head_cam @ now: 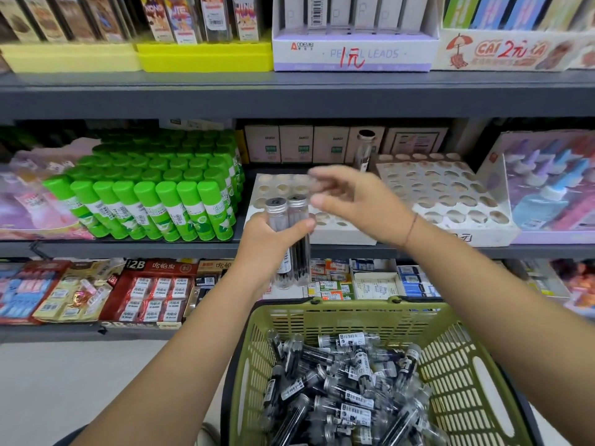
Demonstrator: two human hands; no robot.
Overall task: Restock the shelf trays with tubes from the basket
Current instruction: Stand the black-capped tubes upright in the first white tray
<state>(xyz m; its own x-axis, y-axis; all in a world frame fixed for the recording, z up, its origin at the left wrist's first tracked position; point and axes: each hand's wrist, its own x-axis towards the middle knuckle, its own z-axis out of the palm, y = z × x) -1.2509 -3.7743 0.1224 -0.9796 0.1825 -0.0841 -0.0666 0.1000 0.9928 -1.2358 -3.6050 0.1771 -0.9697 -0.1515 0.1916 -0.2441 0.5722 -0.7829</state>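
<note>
The right hand [351,201] is smeared by motion blur above the left tray [325,231], so its fingers [322,175] are hard to make out; they appear spread apart, and whether anything is pinched between them cannot be told. The left hand [270,243] is seen clearly: its fingers are wrapped around two upright tubes [291,226] with silver screw caps, held side by side in front of the left tray. The lower ends of these tubes hang below the shelf edge [128,249], and part of their length is covered by the thumb.

Much of the left tray is hidden behind both hands; only some of its round holes are seen at the top left and lower middle. The right tray [450,201] is shown almost whole, its holes unfilled except for a single tube [363,149] standing at its back left corner. The tray's front label is cut off by the right forearm.

The green basket [450,365] is seen below, heaped with more tubes [347,391] lying crosswise; its near rim and right side are cut off by the frame's edge. Green glue sticks [167,185] are packed just left of the left tray, and a box of pastel bottles [547,185] stands just right of the right tray, so open room is left only above the trays, under the upper shelf [289,94].
</note>
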